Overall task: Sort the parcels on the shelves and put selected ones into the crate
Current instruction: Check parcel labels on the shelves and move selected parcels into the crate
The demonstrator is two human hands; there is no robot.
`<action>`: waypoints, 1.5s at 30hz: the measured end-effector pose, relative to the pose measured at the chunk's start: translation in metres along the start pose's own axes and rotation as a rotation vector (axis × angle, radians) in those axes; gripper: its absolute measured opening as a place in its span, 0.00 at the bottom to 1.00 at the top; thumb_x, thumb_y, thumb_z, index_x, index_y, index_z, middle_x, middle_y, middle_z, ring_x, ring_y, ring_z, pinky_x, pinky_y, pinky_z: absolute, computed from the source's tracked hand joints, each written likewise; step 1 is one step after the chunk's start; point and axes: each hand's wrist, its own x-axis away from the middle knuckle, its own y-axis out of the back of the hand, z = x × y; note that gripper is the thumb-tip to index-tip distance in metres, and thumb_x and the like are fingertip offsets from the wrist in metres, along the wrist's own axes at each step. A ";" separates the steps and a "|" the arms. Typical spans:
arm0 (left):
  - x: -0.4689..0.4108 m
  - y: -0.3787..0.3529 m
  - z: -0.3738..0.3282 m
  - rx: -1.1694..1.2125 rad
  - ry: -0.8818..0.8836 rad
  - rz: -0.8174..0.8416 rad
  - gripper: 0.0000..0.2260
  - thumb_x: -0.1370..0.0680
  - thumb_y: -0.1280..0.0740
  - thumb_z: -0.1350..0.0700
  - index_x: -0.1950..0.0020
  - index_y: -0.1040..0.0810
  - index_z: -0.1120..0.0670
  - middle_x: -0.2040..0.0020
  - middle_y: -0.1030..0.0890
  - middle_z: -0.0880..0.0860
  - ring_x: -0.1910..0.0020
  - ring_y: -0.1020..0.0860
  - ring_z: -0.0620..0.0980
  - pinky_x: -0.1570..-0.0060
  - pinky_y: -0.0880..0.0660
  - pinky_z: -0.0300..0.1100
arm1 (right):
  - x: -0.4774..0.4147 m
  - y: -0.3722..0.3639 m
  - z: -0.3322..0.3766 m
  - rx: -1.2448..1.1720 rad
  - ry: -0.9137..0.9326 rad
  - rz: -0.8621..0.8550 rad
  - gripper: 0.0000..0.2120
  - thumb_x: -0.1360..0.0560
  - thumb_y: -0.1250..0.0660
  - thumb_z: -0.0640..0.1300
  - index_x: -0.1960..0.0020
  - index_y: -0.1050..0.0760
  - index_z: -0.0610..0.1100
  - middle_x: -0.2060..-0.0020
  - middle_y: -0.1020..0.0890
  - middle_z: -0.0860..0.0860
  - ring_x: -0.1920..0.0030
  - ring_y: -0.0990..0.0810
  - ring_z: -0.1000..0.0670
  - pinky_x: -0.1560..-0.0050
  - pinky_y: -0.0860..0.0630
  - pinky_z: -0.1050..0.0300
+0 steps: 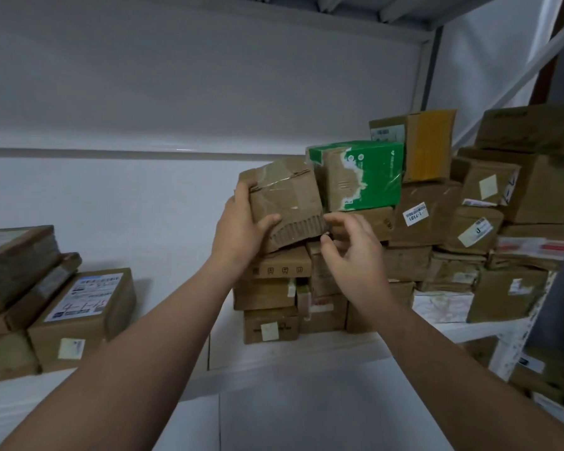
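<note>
A small taped brown cardboard parcel [285, 198] is tilted at the top left of a stack of parcels on the white shelf [274, 353]. My left hand [241, 222] grips its left side, thumb across the front face. My right hand [352, 249] hovers just right of and below the parcel's lower right corner, fingers loosely curled and holding nothing. A green-and-brown parcel [358, 175] sits right behind the held one. No crate is in view.
Several brown boxes fill the shelf's right half up to a yellow-taped box [432, 144]. At the left stand a labelled box [85, 307] and flat parcels [17, 262]. A shelf upright [515, 336] rises at the right. A white wall lies behind.
</note>
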 end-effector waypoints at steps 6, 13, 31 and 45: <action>0.010 0.018 0.001 -0.039 -0.040 -0.069 0.28 0.26 0.28 0.52 0.30 0.36 0.50 0.34 0.28 0.51 0.36 0.28 0.51 0.43 0.29 0.44 | -0.003 -0.010 0.010 -0.144 -0.055 0.044 0.16 0.22 0.35 0.40 0.35 0.28 0.47 0.38 0.27 0.52 0.42 0.26 0.57 0.41 0.24 0.60; 0.040 0.057 0.009 -0.114 -0.185 -0.199 0.26 0.25 0.29 0.55 0.30 0.35 0.50 0.31 0.32 0.51 0.35 0.32 0.46 0.46 0.32 0.38 | -0.011 -0.037 0.046 -0.605 -0.242 0.154 0.23 0.27 0.34 0.62 0.36 0.38 0.60 0.36 0.27 0.53 0.37 0.26 0.52 0.37 0.27 0.53; 0.076 0.156 0.071 0.799 0.298 -0.116 0.17 0.18 0.39 0.51 0.30 0.32 0.54 0.38 0.21 0.53 0.39 0.23 0.48 0.40 0.26 0.41 | 0.021 -0.114 0.128 -0.782 -0.005 0.041 0.24 0.29 0.28 0.48 0.36 0.33 0.51 0.41 0.24 0.53 0.41 0.24 0.59 0.44 0.25 0.65; 0.144 0.207 0.102 0.525 0.362 -0.301 0.20 0.31 0.23 0.57 0.44 0.27 0.50 0.55 0.17 0.42 0.54 0.18 0.39 0.49 0.22 0.43 | 0.094 -0.199 0.157 -0.733 -0.119 0.245 0.18 0.27 0.34 0.52 0.37 0.26 0.54 0.41 0.20 0.56 0.39 0.23 0.57 0.38 0.25 0.56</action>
